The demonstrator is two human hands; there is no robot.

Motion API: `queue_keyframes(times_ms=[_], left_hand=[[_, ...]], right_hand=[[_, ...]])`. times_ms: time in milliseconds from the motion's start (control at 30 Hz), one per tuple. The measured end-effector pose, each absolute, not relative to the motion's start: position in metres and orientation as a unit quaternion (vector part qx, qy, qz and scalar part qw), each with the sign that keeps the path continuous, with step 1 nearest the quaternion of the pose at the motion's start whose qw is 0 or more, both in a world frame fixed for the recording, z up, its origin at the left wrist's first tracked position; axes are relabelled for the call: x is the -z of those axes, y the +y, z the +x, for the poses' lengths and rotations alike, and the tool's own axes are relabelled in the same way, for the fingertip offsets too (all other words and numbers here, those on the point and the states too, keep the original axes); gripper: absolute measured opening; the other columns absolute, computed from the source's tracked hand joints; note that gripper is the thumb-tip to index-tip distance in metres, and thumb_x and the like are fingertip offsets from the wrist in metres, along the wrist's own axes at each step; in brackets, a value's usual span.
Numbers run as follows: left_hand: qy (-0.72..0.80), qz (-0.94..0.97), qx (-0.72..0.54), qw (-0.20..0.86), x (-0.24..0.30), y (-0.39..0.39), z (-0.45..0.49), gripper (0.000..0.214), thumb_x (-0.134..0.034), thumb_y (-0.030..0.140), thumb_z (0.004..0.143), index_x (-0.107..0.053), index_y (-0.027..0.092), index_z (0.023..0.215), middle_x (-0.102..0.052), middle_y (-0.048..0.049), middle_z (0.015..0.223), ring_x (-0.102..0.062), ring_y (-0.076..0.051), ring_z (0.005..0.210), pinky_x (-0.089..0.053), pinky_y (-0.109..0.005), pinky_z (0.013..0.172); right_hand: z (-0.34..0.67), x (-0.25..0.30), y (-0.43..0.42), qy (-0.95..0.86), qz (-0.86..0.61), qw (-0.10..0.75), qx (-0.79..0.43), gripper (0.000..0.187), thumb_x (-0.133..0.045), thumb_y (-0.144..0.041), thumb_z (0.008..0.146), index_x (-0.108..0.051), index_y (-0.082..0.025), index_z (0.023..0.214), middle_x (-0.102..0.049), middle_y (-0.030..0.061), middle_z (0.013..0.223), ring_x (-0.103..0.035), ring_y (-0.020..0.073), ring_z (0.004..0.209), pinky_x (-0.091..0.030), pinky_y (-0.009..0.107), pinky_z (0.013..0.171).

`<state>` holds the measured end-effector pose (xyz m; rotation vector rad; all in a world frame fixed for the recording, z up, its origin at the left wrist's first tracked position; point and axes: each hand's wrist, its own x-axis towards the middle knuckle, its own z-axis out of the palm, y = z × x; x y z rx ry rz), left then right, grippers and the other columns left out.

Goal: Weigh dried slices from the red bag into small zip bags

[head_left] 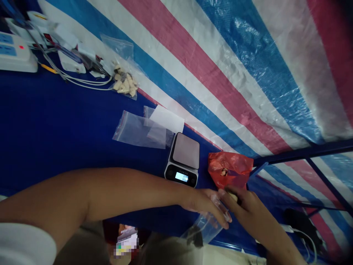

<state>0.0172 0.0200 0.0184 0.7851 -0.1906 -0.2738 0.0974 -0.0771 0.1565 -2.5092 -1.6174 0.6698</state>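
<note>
My left hand (208, 204) holds a clear plastic bag (211, 224), its fingers bent around the bag's mouth. Something dark (195, 235) lies at the bag's lower end. Close beside it, my right hand (245, 204) is closed, pinching a small pale piece (233, 196) with a dark part, close to the bag's mouth. Just behind the left wrist stands a digital kitchen scale (185, 151) with a lit display and a bare plate. An open red plastic bag (230, 167) sits beyond my right hand, with small pale bits inside.
Flat clear zip bags (140, 129) and a white paper (168, 117) lie left of the scale. Farther back are a clear bag of pale pieces (125, 82), cables and a power strip (18, 53). A striped tarp (193, 70) walls the table's back; a metal frame (303, 149) stands right.
</note>
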Motion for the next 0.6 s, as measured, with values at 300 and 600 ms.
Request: queue_keyframes(times_ms=[300,600], left_hand=[[-0.094,0.361,0.122,0.920,-0.019,0.020,0.016,0.065,-0.093,0.006,0.030,-0.064,0.017,0.088,-0.065,0.0026,0.092,-0.063,-0.013,0.081,-0.054,-0.029,0.074],[-0.110,0.360,0.123,0.918,-0.015,0.020,0.021,0.067,-0.094,0.007,0.032,-0.062,0.017,0.090,-0.066,0.0017,0.091,-0.065,-0.015,0.081,-0.054,-0.030,0.073]], right_hand=[[0.096,-0.169,-0.080,-0.534,-0.801,0.044,-0.267,0.046,-0.046,-0.058,0.101,-0.075,-0.025,0.088,-0.077,0.0037,0.088,-0.071,0.0230,0.085,-0.054,0.029,0.076],[0.094,-0.166,-0.073,-0.534,-0.806,0.074,-0.246,0.049,-0.044,-0.057,0.103,-0.068,-0.022,0.078,-0.069,0.0020,0.068,-0.064,0.0183,0.062,-0.049,0.027,0.061]])
